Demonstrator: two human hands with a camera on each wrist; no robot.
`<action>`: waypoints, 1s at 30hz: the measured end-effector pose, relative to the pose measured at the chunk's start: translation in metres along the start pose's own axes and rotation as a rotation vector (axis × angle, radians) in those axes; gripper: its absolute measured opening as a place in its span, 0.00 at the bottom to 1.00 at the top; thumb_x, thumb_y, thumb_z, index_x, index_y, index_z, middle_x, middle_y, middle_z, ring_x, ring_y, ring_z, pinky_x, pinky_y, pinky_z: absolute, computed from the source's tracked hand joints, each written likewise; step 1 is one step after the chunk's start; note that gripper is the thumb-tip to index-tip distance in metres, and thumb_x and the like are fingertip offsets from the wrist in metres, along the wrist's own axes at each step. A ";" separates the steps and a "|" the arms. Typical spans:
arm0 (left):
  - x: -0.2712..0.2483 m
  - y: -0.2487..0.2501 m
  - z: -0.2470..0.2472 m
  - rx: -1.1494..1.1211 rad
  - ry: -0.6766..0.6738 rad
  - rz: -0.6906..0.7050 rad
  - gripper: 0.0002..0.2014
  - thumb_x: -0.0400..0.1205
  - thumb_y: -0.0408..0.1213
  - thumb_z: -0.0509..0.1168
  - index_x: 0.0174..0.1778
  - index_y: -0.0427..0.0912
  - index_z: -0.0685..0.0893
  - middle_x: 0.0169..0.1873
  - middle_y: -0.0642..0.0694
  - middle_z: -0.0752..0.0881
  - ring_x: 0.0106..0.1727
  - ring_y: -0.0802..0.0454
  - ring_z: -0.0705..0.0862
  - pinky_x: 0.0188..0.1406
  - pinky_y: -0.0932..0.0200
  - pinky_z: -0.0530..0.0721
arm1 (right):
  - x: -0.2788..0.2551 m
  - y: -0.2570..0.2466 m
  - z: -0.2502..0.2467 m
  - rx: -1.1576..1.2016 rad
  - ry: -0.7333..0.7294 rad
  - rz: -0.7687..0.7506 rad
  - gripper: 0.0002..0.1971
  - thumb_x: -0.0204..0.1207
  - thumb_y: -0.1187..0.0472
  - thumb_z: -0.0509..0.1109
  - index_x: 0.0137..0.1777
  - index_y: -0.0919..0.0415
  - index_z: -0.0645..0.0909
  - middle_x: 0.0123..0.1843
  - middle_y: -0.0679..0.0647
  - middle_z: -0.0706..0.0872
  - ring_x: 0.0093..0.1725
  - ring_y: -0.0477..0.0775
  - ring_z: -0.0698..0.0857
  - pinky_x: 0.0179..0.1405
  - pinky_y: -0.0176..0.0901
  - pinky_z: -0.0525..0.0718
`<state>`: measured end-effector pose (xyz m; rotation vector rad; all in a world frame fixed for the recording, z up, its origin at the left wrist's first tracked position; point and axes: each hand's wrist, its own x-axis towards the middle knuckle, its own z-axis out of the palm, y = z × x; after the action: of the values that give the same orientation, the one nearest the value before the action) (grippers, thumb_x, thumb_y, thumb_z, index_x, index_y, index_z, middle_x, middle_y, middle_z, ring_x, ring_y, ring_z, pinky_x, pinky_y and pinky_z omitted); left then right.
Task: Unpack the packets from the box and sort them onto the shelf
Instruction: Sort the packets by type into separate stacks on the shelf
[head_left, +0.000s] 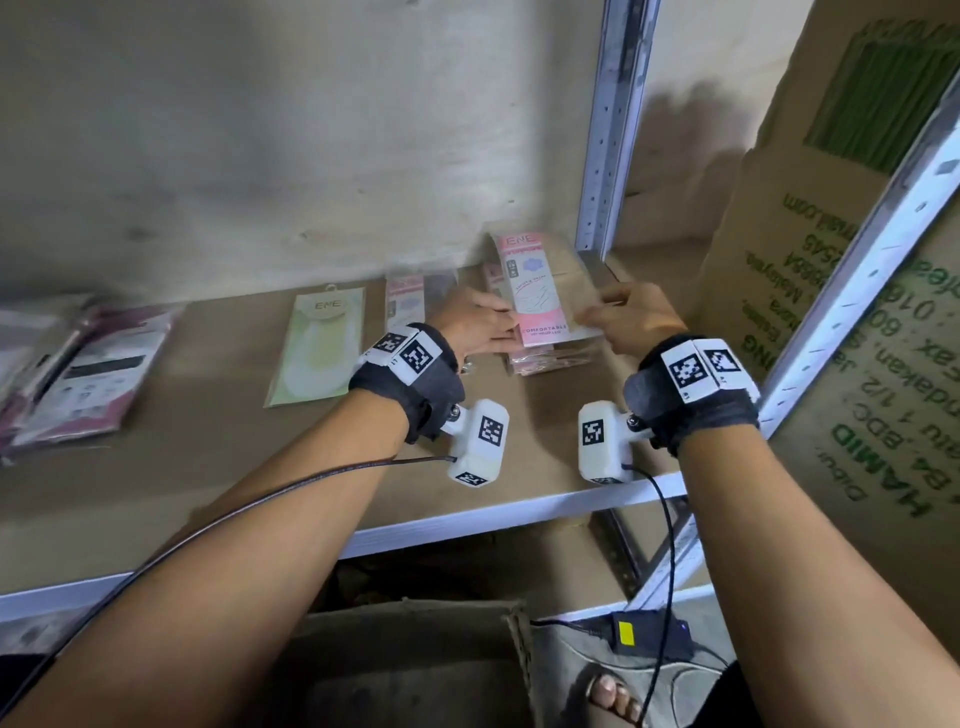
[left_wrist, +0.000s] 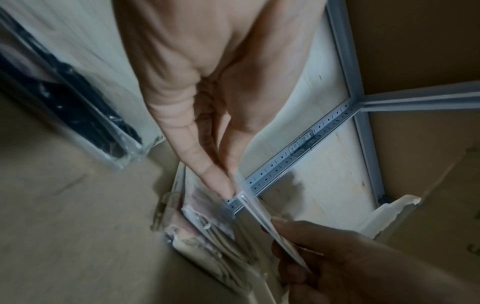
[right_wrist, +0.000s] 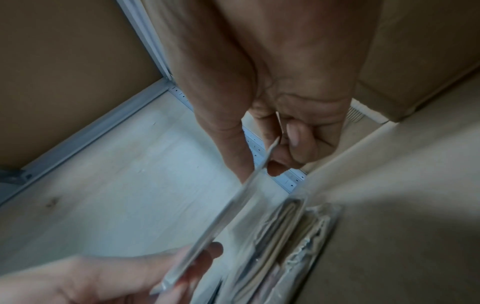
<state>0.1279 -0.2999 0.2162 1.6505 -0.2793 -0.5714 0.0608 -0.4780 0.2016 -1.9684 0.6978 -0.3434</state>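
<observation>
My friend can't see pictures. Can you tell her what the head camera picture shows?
Two hands, left hand and right hand, hold a pink packet over a pile of pink packets on a brown shelf. A green packet lies flat further left.

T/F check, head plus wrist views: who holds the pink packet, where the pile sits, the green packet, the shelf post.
1. Both hands hold the pink packet. True: left hand and right hand each pinch a side.
2. The held packet lies flat on the shelf. False: it is raised, tilted over the pink pile.
3. The green packet lies left of the pile. True.
4. The pile sits at the shelf's left end. False: it sits near the metal post on the right.
</observation>
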 end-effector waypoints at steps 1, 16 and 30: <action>0.002 0.000 0.002 0.009 0.012 -0.011 0.16 0.84 0.19 0.64 0.68 0.23 0.78 0.62 0.26 0.85 0.50 0.42 0.87 0.33 0.62 0.91 | 0.000 -0.001 0.001 -0.031 0.000 0.006 0.08 0.72 0.58 0.76 0.50 0.59 0.86 0.41 0.49 0.86 0.37 0.51 0.82 0.47 0.49 0.82; 0.023 0.003 0.008 0.194 0.116 -0.183 0.02 0.83 0.20 0.64 0.49 0.25 0.81 0.60 0.26 0.86 0.59 0.36 0.89 0.32 0.60 0.90 | -0.003 -0.013 0.012 -0.284 -0.063 0.064 0.19 0.77 0.58 0.73 0.65 0.67 0.83 0.64 0.60 0.86 0.61 0.57 0.82 0.50 0.41 0.74; 0.039 0.001 0.006 0.285 0.094 -0.188 0.04 0.84 0.22 0.66 0.43 0.30 0.79 0.60 0.30 0.88 0.55 0.36 0.91 0.52 0.52 0.91 | -0.003 -0.008 0.011 -0.297 -0.093 0.062 0.15 0.76 0.57 0.74 0.60 0.64 0.86 0.60 0.58 0.88 0.54 0.56 0.82 0.50 0.41 0.75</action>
<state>0.1574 -0.3241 0.2083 1.9877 -0.1414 -0.6132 0.0669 -0.4656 0.2040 -2.2205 0.7834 -0.1133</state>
